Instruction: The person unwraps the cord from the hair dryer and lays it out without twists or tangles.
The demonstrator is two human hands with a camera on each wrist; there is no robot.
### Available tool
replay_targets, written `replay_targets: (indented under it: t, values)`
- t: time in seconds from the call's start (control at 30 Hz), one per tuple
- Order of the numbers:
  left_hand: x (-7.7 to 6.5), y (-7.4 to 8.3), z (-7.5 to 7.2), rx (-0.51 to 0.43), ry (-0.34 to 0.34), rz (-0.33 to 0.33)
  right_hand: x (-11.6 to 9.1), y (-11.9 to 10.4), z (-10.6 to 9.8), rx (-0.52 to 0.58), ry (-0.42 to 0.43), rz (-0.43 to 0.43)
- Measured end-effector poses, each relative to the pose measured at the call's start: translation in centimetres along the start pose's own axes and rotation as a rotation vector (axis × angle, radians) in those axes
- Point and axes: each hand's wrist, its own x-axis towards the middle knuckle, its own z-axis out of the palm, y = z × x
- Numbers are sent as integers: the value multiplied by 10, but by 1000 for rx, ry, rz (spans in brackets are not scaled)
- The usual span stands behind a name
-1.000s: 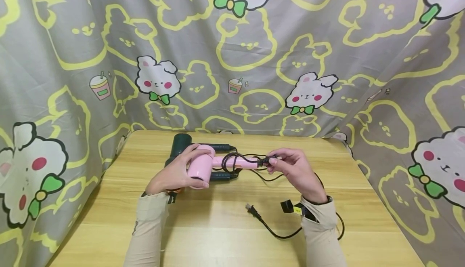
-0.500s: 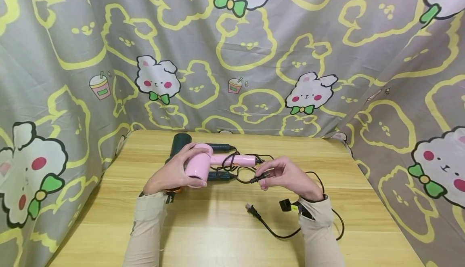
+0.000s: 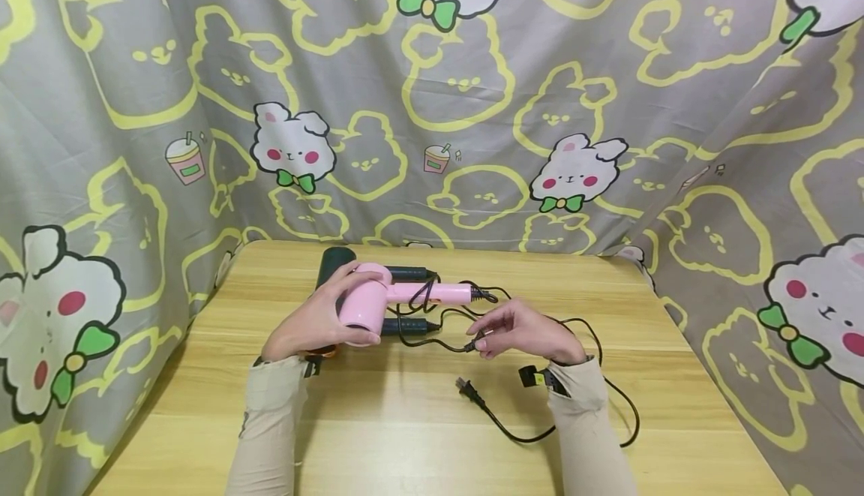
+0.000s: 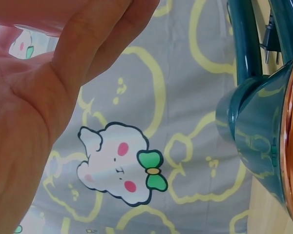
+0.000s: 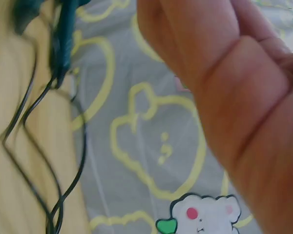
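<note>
In the head view, my left hand grips the barrel of a pink hair dryer, raised over the table with its handle pointing right. A black cord hangs in a loose loop from the handle. My right hand pinches the plug end of that cord between thumb and fingers. Behind and below lie two dark green hair dryers, one with its barrel showing, the other mostly by its handle. The left wrist view shows a green dryer with a copper-coloured rim beside my left hand.
A loose black plug lies on the wooden table, its cord curving right beneath my right forearm. More black cords cross the table behind my right hand. A patterned curtain encloses the back and sides.
My right hand has moved from the handle's end down and toward me with the plug, and the cord wrapped round the pink handle has loosened. My left hand has shifted slightly left with the hair dryer.
</note>
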Motion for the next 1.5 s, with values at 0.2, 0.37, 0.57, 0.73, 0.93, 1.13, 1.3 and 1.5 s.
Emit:
replay_targets:
  t: [0.2,0.37,0.57,0.73,0.93,1.13,1.3,1.5]
  values:
    - [1,1,-1,0,2,22,8,16,-5,-11,87,119]
    - [1,5,1,-22,-17,27,9,28,-10,9,158,164]
    - [1,7,4,-30,-30,59,11,36,-15,95,284,185]
    - [2,11,6,-22,-43,42,10,37,-20,195,464,153]
    - [6,13,13,-3,-77,38,9,35,-23,279,659,59]
    - [11,17,21,0,-123,70,7,28,-22,336,763,-45]
    - [12,20,27,8,-165,43,4,16,-18,344,866,-126]
    - [13,19,30,4,-186,13,1,-1,-11,365,956,-220]
